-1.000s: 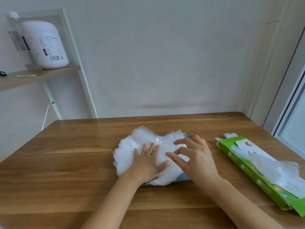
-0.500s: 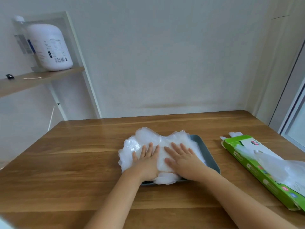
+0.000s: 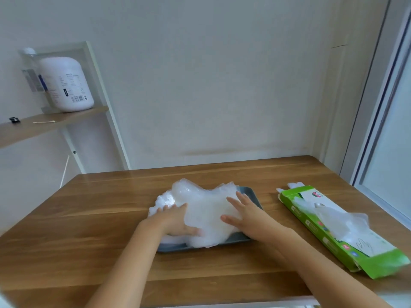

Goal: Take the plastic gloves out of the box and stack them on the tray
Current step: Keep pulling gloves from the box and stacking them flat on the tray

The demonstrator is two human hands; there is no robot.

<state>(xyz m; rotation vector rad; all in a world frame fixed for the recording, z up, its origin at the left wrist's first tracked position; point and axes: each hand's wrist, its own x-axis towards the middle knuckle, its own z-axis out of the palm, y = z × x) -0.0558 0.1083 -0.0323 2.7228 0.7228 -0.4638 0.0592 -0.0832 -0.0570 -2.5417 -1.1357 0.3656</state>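
Overflowing tray [image 3: 254, 196] holds gloves [image 3: 206, 210]; box [image 3: 329, 243] holds more.

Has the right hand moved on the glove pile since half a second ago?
Yes. The right hand slid right over the glove pile toward the tray's right rim; bare pile now separates it from the left hand.

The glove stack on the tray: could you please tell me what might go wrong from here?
1. The stack overhangs the tray's left and near rims, so gloves may slide onto the table once the left hand and right hand lift.
2. Loose gloves hang out of the box; the next pull could drag out a clump or shift the box.
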